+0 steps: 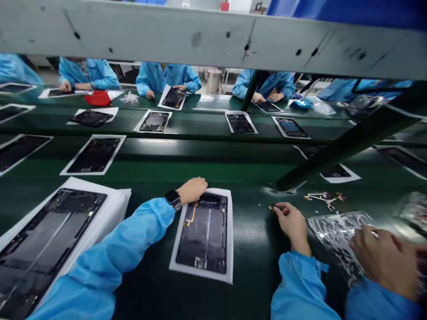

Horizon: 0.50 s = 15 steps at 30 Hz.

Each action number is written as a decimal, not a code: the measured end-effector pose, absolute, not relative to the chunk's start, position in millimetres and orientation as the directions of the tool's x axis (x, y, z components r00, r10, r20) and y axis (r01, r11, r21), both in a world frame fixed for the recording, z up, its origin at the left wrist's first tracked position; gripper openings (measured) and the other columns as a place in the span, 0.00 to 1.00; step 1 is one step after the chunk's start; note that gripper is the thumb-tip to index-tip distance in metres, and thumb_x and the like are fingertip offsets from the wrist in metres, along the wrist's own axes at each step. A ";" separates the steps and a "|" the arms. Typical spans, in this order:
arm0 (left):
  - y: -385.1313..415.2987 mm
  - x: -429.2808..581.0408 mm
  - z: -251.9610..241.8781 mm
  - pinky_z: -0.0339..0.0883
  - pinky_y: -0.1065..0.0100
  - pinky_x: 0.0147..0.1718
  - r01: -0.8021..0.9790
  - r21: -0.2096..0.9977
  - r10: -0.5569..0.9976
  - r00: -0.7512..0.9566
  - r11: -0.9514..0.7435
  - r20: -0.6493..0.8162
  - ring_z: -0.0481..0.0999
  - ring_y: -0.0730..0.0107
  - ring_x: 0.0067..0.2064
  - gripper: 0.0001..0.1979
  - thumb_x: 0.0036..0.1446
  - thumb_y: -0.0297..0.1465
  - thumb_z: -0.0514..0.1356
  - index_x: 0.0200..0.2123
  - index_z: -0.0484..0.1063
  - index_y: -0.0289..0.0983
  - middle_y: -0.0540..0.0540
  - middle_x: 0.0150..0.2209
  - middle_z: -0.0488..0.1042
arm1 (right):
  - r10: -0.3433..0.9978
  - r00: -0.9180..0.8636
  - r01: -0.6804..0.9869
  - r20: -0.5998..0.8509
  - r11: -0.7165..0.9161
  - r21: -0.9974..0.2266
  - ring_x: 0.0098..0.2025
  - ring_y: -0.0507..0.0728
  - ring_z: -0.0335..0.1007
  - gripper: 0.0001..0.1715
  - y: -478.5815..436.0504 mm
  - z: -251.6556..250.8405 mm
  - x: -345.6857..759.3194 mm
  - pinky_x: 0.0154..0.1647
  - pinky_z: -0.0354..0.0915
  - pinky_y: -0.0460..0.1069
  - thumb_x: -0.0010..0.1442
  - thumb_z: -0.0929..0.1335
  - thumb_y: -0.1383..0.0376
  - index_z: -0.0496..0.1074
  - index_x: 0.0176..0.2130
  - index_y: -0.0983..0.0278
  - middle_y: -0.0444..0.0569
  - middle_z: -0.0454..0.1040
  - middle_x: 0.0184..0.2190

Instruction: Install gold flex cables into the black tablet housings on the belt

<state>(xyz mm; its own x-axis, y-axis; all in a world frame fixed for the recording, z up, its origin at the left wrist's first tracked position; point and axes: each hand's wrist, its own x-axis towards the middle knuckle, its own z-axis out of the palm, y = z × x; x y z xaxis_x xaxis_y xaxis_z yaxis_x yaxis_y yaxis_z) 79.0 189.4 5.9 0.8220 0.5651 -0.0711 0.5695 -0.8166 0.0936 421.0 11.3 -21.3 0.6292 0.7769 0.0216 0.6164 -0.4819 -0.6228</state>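
Three arms in blue smock sleeves reach over a green conveyor belt [256,253], and two of them are the person's own. The left hand [292,224] pinches a small brownish part [276,208] between thumb and fingers, just above the belt; the part is too small to tell exactly what it is. The right hand [383,262] lies on a clear plastic bag [336,235] of thin flat cables, at the right side of the belt. It is blurred, so I cannot tell if its fingers press together on the bag or only touch it. Just beyond the bag, some loose flex parts [323,198] lie on the belt. The third arm belongs to a co-worker and wears a black smartwatch [173,200]. That co-worker's hand [192,190] touches the top edge of a dark tablet housing [203,235], which lies on a white sheet [173,262] and has a gold flex cable [191,214] on it. Further left, another housing [50,240] lies on a stack of white sheets [113,200]. Across the belt, more housings [95,155] lie on sheets, and co-workers [163,78] in blue sit on the far side.
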 end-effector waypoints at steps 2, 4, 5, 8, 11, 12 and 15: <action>229.3 80.7 13.7 0.65 0.59 0.50 0.622 0.025 0.618 0.781 -0.783 -0.085 0.74 0.57 0.48 0.10 0.58 0.18 0.57 0.43 0.70 0.30 0.36 0.42 0.75 | 0.794 0.608 0.632 0.011 -0.475 -0.613 0.26 0.60 0.66 0.15 11.4 -29.3 426.8 0.25 0.57 0.53 0.50 0.68 0.52 0.72 0.32 0.61 0.53 0.71 0.24; 275.9 81.8 25.7 0.65 0.56 0.52 0.676 -0.039 0.676 0.730 -0.736 -0.097 0.74 0.57 0.48 0.11 0.60 0.19 0.57 0.47 0.69 0.28 0.36 0.43 0.75 | 0.813 0.582 0.652 0.010 -0.460 -0.603 0.28 0.62 0.68 0.13 11.0 -34.7 430.2 0.27 0.59 0.55 0.51 0.68 0.52 0.72 0.31 0.59 0.56 0.72 0.26; 298.3 82.4 32.9 0.66 0.55 0.52 0.699 -0.066 0.702 0.705 -0.712 -0.099 0.74 0.57 0.49 0.11 0.62 0.22 0.57 0.48 0.69 0.28 0.37 0.44 0.74 | 0.825 0.564 0.665 0.014 -0.444 -0.601 0.29 0.63 0.69 0.13 10.8 -36.7 432.0 0.28 0.60 0.56 0.51 0.67 0.52 0.72 0.32 0.58 0.56 0.72 0.27; 350.5 86.6 53.9 0.70 0.54 0.49 0.749 -0.114 0.758 0.647 -0.653 -0.090 0.74 0.61 0.49 0.15 0.65 0.34 0.59 0.52 0.69 0.33 0.41 0.50 0.72 | 0.852 0.523 0.673 0.037 -0.385 -0.632 0.30 0.65 0.71 0.13 12.0 -40.0 436.1 0.31 0.64 0.58 0.52 0.67 0.51 0.73 0.34 0.54 0.55 0.72 0.27; 376.2 93.9 66.1 0.72 0.55 0.47 0.781 -0.110 0.788 0.612 -0.615 -0.065 0.74 0.61 0.49 0.18 0.65 0.37 0.59 0.54 0.68 0.34 0.41 0.52 0.70 | 0.845 0.531 0.637 0.057 -0.354 -0.685 0.30 0.67 0.73 0.11 15.9 -38.9 436.7 0.33 0.66 0.60 0.50 0.67 0.51 0.72 0.28 0.54 0.54 0.73 0.26; 380.3 95.0 68.1 0.72 0.55 0.47 0.791 -0.099 0.797 0.601 -0.603 -0.059 0.74 0.61 0.49 0.18 0.65 0.37 0.59 0.54 0.68 0.34 0.41 0.52 0.70 | 0.838 0.542 0.613 0.055 -0.350 -0.708 0.31 0.68 0.74 0.12 16.8 -37.7 436.4 0.33 0.67 0.61 0.49 0.67 0.50 0.71 0.27 0.54 0.54 0.74 0.26; 384.3 82.7 71.8 0.72 0.55 0.47 0.832 -0.050 0.834 0.549 -0.552 -0.059 0.74 0.61 0.49 0.18 0.65 0.37 0.59 0.54 0.67 0.34 0.40 0.52 0.70 | 0.835 0.549 0.526 0.019 -0.328 -0.785 0.31 0.69 0.76 0.12 14.2 -34.0 437.1 0.34 0.69 0.63 0.47 0.70 0.48 0.71 0.26 0.51 0.53 0.77 0.27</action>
<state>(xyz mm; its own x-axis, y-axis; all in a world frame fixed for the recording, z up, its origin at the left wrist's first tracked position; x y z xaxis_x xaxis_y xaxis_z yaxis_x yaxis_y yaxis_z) 82.7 384.3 71.8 0.5493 0.8335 -0.0585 0.8323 -0.5520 -0.0495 437.1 14.2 -34.0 0.5494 0.8353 0.0187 0.5258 -0.3283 -0.7846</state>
